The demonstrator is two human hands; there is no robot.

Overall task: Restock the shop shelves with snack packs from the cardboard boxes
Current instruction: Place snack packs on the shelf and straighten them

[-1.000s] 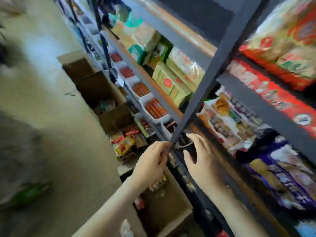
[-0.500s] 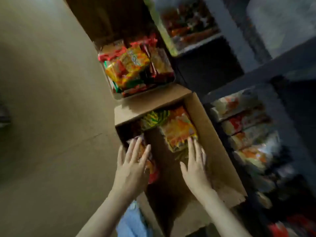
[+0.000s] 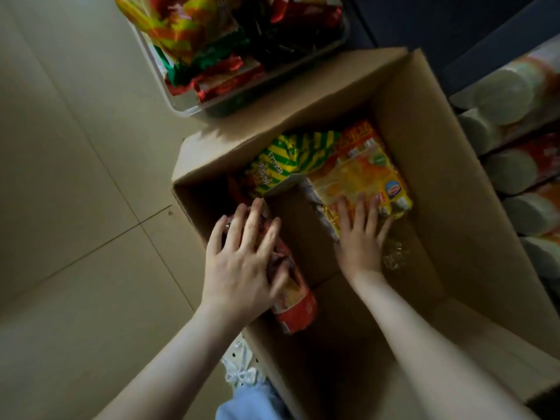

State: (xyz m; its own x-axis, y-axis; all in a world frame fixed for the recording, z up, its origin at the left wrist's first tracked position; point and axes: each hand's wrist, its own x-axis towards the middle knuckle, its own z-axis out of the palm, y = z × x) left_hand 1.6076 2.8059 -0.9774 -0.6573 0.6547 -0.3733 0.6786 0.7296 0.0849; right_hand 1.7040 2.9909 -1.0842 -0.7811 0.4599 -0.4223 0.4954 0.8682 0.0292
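— Snack packs, which way do they lie in the cardboard box (image 3: 448,165)?
— Red pack (image 3: 291,295) runs 11 to 5; orange pack (image 3: 366,174) likewise, at 1 o'clock.
— Grips?
— Left hand (image 3: 242,262) curls around the red pack; right hand (image 3: 360,237) presses spread, straight fingers on the orange.

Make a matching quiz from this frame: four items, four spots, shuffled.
Items:
1. red snack pack
2. orange-yellow snack pack
3. green-and-yellow striped pack
4. clear tub of snacks

Spots:
A. under the right hand
B. outside the cardboard box, past its far end
C. under the left hand
D. far end of the box, untouched

Pairs: 1-C, 2-A, 3-D, 4-B
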